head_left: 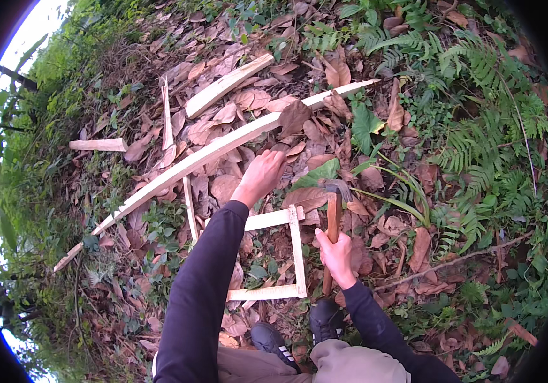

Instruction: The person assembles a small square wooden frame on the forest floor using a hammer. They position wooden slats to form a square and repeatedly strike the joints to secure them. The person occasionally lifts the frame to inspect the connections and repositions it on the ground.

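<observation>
My right hand (336, 250) grips the wooden handle of a claw hammer (333, 207), whose metal head points away from me over the leaves. My left hand (261, 173) reaches forward with fingers curled down, touching the leaf litter just below a long pale wooden plank (191, 163). I cannot tell whether it holds anything. Between my arms lies a small frame of thin pale wooden strips (297, 249), flat on the ground, its left side hidden under my left sleeve.
Dry brown leaves cover the ground. A short thick board (226, 84), a thin slat (166, 115) and a small offcut (98, 145) lie farther off. Ferns (478, 147) grow at the right, a thin branch (453, 260) lies near them, and my dark shoes (299, 332) stand below.
</observation>
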### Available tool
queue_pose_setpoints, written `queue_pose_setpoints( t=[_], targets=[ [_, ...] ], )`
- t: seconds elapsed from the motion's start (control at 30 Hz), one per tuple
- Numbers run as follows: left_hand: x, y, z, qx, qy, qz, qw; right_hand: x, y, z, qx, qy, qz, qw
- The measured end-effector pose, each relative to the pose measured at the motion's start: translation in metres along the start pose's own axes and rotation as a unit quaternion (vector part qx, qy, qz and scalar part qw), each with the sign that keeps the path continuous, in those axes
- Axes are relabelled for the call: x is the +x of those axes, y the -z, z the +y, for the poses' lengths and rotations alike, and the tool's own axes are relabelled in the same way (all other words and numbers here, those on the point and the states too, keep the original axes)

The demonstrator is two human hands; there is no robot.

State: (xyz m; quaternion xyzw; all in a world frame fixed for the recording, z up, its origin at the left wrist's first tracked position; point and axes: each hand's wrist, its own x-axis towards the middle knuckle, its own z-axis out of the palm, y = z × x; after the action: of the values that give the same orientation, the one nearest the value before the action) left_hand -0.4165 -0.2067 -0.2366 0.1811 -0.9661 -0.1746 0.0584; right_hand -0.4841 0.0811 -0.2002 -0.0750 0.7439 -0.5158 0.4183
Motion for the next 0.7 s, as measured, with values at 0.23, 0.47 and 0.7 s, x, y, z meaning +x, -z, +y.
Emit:
queue_pose_setpoints(
  t=[0.23,0.47,0.7],
  targets=[
    [-0.044,0.100,-0.014,-0.213,0.125,0.002,0.969,-0.021,-0.032,0.021,-0.243,0.206,0.003,0.948],
    [-0.252,0.103,-0.016,-0.311,0.388,0.081,0.864,-0.018,-0.062,0.025,-0.343,0.262,-0.034,0.901],
    [-0.309,0.018,0.069,-0.397,0.466,0.207,0.764,0.026,-0.037,-0.006,-0.367,0.352,-0.100,0.855]
  ],
)
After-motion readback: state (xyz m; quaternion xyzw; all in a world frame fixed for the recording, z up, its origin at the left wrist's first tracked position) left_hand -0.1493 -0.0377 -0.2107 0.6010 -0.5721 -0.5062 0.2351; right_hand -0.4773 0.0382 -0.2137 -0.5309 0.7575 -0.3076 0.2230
